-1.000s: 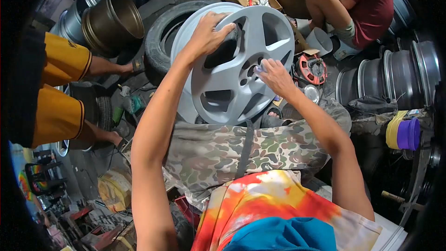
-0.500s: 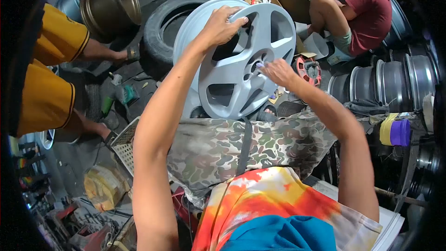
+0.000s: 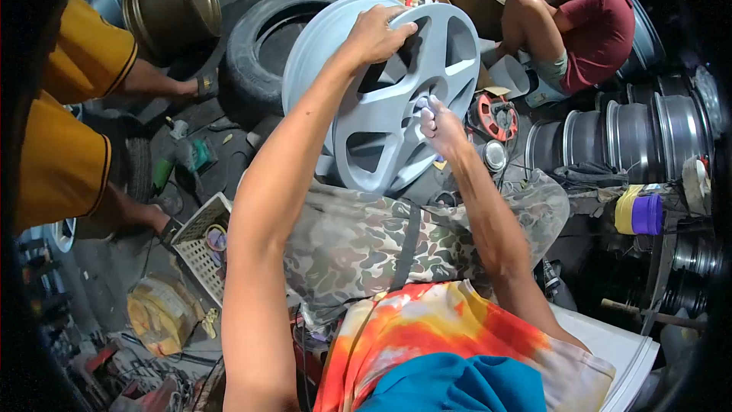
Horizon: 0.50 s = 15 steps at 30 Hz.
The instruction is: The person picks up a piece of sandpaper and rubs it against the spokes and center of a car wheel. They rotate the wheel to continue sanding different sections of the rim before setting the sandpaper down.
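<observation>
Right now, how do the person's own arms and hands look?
The left arm and right arm are bare. The left hand and right hand show no gloves, watch or bands. The short-sleeved shirt is tie-dyed orange, red, yellow and white.

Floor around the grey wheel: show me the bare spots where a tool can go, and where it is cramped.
Bare dark floor lies between the tyre, the white basket and the wheel. Grey floor left of the basket, by a co-worker's foot, is mostly bare. Right of the wheel it is crowded: red cord reel, stacked rims.
</observation>
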Available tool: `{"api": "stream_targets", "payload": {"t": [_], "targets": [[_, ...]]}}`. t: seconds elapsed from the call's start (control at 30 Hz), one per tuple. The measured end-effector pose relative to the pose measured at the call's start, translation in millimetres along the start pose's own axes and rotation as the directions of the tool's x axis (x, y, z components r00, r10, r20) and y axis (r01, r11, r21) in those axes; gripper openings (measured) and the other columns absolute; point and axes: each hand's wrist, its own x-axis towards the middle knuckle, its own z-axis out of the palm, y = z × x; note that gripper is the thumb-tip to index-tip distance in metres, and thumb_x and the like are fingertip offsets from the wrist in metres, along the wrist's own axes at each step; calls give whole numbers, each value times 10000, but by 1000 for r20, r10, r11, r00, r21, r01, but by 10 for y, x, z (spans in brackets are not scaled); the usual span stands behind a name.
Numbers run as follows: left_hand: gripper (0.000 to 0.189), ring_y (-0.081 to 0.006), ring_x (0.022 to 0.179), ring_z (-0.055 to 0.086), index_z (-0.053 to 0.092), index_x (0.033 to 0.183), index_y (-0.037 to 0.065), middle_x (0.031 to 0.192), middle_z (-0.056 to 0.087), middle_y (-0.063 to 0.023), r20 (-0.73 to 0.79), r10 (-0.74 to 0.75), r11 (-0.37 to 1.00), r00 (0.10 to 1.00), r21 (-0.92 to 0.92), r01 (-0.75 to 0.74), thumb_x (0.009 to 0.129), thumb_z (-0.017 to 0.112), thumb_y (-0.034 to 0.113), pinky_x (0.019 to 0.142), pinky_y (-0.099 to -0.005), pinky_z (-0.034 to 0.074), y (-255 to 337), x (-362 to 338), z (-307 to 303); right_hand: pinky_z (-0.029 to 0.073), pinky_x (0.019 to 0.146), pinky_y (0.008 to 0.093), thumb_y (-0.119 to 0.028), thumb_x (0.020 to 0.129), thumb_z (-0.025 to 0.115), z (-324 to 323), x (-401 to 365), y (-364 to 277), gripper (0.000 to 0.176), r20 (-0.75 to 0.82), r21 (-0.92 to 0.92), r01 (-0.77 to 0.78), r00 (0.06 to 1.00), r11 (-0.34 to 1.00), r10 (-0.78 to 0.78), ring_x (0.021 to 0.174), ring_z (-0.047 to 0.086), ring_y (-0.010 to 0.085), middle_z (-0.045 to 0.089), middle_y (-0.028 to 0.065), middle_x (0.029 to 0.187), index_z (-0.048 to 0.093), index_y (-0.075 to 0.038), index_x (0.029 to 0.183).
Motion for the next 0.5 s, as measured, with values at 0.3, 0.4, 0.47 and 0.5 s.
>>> {"api": "stream_targets", "payload": {"t": [0.3, 0.4, 0.47, 0.5], "targets": [[440, -384, 1096, 678, 727, 1238, 58, 1159, 724, -227, 9, -24, 1000, 1000, -13, 24, 908, 680, 345, 972, -427, 506, -27, -108, -150, 516, 756, 359, -232, 898, 639, -773, 532, -187, 391, 554, -681, 719, 629, 137, -546, 953, 605, 222, 633, 32, 1059, 686, -112, 1268], [444, -366, 1065, 688, 728, 1238, 57, 1137, 724, -232, 17, -55, 998, 998, 28, 54, 906, 687, 350, 955, -421, 510, -26, -59, -111, 480, 814, 380, -218, 943, 604, -727, 599, -69, 334, 639, -663, 746, 610, 68, -468, 1068, 567, 225, 616, 61, 1140, 678, -135, 1257], [452, -357, 1028, 700, 731, 1232, 54, 1111, 729, -231, 18, -90, 995, 996, 41, 89, 898, 696, 357, 932, -419, 521, 14, -10, -91, 481, 704, 373, -258, 1002, 572, -404, 504, 322, 288, 320, -562, 663, 725, 495, -610, 832, 620, 226, 649, 62, 939, 714, -109, 1203], [452, -357, 1028, 700, 731, 1232, 54, 1111, 729, -231, 18, -89, 995, 996, 42, 88, 898, 696, 357, 932, -419, 521, 64, 9, -107, 479, 662, 351, -270, 1020, 561, -251, 336, 189, 301, 203, -493, 425, 904, 759, -375, 744, 628, 207, 654, 53, 850, 725, -85, 1191]]}}
